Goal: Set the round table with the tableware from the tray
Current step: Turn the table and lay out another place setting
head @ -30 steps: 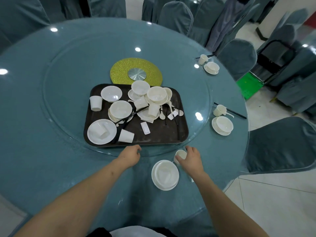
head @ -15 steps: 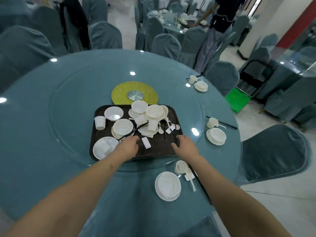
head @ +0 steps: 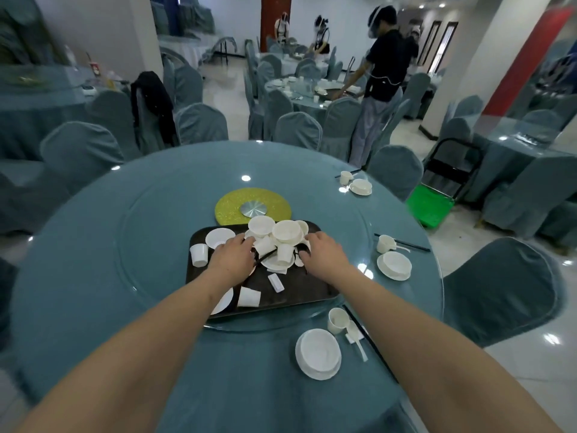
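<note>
Bench: round bench under a teal cloth [head: 93, 276], with a glass turntable [head: 156, 220].
Tray: dark rectangular tray [head: 306, 289] sits on the turntable, heaped with white bowls, cups and plates.
Left hand [head: 232, 256]: over the tray's pile, fingers bent down among the pieces; whether its grip has closed on anything, I cannot tell.
Right hand [head: 323, 250]: at the pile's right side, fingertips hidden; grip state unclear.
Set place: white plate with bowl [head: 318, 354], white cup [head: 337, 320] and black chopsticks [head: 371, 342] near the bench edge.
</note>
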Demonstrator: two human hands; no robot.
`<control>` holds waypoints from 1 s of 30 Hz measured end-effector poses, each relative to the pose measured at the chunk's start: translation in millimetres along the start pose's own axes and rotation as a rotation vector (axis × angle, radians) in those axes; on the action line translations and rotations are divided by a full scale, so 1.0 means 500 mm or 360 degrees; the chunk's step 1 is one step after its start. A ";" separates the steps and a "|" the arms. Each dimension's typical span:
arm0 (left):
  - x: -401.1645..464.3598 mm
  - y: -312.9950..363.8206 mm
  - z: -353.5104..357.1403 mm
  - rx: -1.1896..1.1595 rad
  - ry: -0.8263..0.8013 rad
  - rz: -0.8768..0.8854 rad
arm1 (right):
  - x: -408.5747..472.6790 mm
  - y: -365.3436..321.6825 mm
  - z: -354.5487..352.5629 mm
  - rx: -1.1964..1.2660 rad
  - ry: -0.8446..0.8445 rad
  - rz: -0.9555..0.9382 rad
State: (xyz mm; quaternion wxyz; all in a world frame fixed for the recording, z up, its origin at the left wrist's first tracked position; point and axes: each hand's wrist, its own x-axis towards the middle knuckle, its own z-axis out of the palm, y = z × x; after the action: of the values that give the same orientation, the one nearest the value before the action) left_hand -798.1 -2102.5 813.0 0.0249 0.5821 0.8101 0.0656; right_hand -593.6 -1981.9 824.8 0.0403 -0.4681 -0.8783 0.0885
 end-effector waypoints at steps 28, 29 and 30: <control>-0.508 0.214 -0.163 0.0244 0.0513 -0.0147 | -0.510 0.003 -0.159 -0.0108 0.0370 -0.0206; -0.523 0.215 -0.167 0.0242 0.0513 -0.0155 | -0.522 0.000 -0.161 -0.0107 0.0365 -0.0206; -0.537 0.214 -0.170 0.0242 0.0510 -0.0166 | -0.535 -0.002 -0.163 -0.0107 0.0367 -0.0202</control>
State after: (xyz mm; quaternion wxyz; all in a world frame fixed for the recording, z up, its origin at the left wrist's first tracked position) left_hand -621.1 -2329.4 902.0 -0.1453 0.5215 0.8355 0.0946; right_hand -432.6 -2194.5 908.3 0.1308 -0.4196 -0.8982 0.0019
